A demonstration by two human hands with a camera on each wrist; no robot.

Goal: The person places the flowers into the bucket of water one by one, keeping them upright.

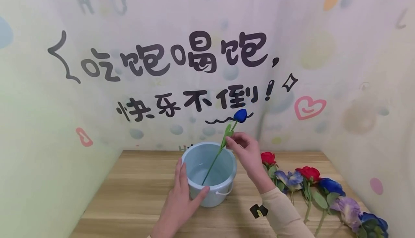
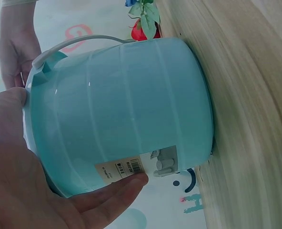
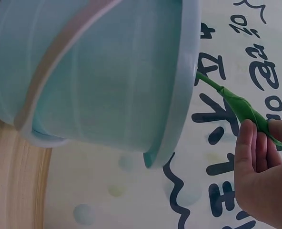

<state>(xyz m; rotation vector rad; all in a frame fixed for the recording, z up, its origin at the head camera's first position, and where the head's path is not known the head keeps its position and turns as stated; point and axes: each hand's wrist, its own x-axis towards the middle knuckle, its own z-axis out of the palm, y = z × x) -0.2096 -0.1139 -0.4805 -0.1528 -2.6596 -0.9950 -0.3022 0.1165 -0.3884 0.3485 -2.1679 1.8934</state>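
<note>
A light blue bucket (image 1: 212, 198) with a thin handle stands upright on the wooden table. My left hand (image 1: 178, 203) holds its near left side, thumb at the rim and fingers along the outer wall; the left wrist view shows those fingertips beside a label (image 2: 119, 171). My right hand (image 1: 248, 155) pinches the green stem of an artificial blue flower (image 1: 240, 116), a single closed bloom, between thumb and fingers. The flower leans to the right, its lower stem (image 1: 210, 169) inside the bucket. In the right wrist view, the right hand (image 3: 265, 176) grips the leafy part above the rim.
Several artificial flowers lie on the table at the right, among them a red rose (image 1: 309, 173), a blue rose (image 1: 332, 186) and a pale purple bloom (image 1: 347, 209). A printed wall covering (image 1: 168, 133) rises behind the table (image 1: 129, 191).
</note>
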